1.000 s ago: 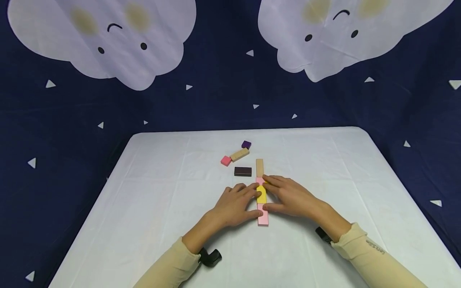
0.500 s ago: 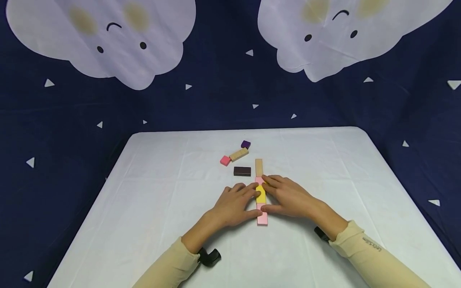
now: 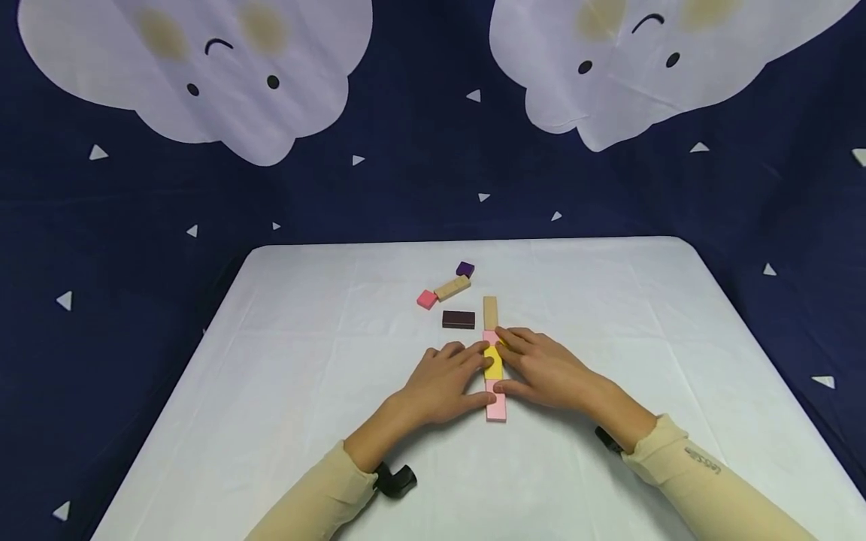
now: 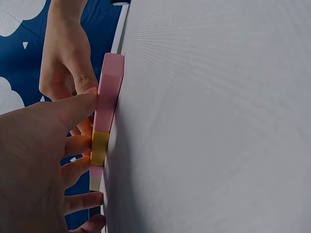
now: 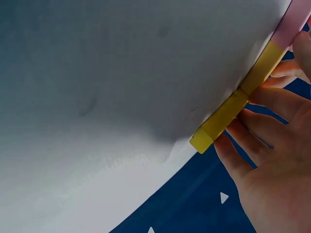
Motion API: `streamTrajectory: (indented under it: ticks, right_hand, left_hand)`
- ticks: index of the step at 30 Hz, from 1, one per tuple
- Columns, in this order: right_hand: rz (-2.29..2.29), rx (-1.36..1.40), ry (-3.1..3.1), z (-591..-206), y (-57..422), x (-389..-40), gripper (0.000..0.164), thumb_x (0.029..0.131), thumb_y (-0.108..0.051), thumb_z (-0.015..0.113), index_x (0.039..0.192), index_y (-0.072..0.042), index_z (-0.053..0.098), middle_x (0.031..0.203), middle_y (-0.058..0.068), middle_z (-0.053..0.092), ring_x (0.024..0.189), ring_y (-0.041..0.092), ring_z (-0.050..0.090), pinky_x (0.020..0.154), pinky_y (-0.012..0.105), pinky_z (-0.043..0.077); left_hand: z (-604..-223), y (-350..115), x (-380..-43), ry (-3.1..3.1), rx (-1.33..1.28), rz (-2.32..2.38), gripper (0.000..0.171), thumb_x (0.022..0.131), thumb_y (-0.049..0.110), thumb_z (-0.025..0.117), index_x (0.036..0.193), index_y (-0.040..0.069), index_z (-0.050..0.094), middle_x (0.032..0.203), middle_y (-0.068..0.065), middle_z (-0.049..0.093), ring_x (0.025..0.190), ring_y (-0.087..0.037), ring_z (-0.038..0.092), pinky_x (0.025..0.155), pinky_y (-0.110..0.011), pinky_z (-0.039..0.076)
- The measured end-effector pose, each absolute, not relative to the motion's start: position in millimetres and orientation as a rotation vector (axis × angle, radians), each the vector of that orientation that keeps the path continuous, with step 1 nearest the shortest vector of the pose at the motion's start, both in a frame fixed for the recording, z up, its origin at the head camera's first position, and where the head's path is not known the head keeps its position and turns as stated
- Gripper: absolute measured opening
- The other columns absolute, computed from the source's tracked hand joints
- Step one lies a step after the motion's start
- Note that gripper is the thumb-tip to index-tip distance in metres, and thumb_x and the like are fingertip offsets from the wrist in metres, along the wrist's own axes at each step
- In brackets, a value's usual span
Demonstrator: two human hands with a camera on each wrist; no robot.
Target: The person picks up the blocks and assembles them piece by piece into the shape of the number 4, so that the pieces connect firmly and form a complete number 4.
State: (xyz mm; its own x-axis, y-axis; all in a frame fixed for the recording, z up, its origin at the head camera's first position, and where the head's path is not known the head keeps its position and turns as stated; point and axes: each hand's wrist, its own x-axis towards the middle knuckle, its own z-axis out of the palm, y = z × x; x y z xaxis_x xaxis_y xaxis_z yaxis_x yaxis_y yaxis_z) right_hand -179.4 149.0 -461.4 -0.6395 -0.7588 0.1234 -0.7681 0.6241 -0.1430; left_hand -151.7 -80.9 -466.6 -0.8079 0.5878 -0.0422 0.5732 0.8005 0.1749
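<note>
A straight row of blocks runs away from me: a pink block (image 3: 497,409) at the near end, a yellow block (image 3: 493,366), a small pink part (image 3: 490,336) and a natural wood block (image 3: 490,312) at the far end. My left hand (image 3: 443,383) touches the row from the left, thumb on the near pink block, fingertips at the yellow one. My right hand (image 3: 551,368) meets it from the right, fingers fairly straight. In the right wrist view, its fingers touch a second yellow block (image 5: 221,116), mostly hidden by the hand in the head view.
Left of the row's far end lies a dark brown block (image 3: 458,320). Farther back are a red-pink block (image 3: 427,300), a wood block (image 3: 452,288) and a dark purple block (image 3: 464,269). The white table (image 3: 304,338) ends at a dark blue cloud-print backdrop (image 3: 419,203).
</note>
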Motion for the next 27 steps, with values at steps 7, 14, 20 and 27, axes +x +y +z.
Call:
streamTrajectory:
  ticks: [7, 14, 20, 27]
  right_hand:
    - [0.282, 1.310, -2.785, -461.9, 147.7, -180.7, 0.073, 0.089, -0.057, 0.057, 0.139, -0.005, 0.051, 0.148, 0.017, 0.038, 0.132, 0.031, 0.037, 0.101, 0.049, 0.036]
    - [0.268, 1.312, -2.788, -461.3, 148.5, -181.7, 0.072, 0.090, -0.058, 0.056, 0.139, -0.005, 0.051, 0.148, 0.017, 0.038, 0.132, 0.031, 0.037, 0.101, 0.049, 0.036]
    - [0.258, 1.311, -2.795, -460.1, 148.9, -181.7, 0.073, 0.090, -0.060, 0.054, 0.139, -0.006, 0.051, 0.148, 0.017, 0.038, 0.132, 0.031, 0.037, 0.102, 0.049, 0.035]
    - [0.266, 1.308, -2.763, -460.8, 148.2, -180.4, 0.075, 0.089, -0.061, 0.054, 0.136, -0.003, 0.053, 0.146, 0.017, 0.040, 0.131, 0.031, 0.039, 0.100, 0.049, 0.037]
  left_hand:
    - [-465.4, -82.8, -153.0, 2.885, 0.942, 0.241, 0.071, 0.089, 0.072, 0.038, 0.144, 0.028, 0.044, 0.156, 0.010, 0.024, 0.131, -0.018, 0.033, 0.093, -0.045, 0.036]
    - [-466.5, -82.5, -154.7, 2.895, 0.967, 0.255, 0.070, 0.089, 0.071, 0.039, 0.143, 0.027, 0.046, 0.155, 0.009, 0.026, 0.131, -0.019, 0.034, 0.092, -0.045, 0.037]
    - [-466.5, -83.7, -154.3, 2.894, 0.988, 0.304, 0.066, 0.091, 0.069, 0.038, 0.142, 0.027, 0.046, 0.155, 0.009, 0.026, 0.130, -0.018, 0.035, 0.092, -0.046, 0.037]
    - [-465.6, -89.0, -160.9, 2.916, 0.955, 0.499, 0.063, 0.094, 0.061, 0.043, 0.145, 0.024, 0.044, 0.154, 0.009, 0.029, 0.130, -0.021, 0.039, 0.099, -0.046, 0.037]
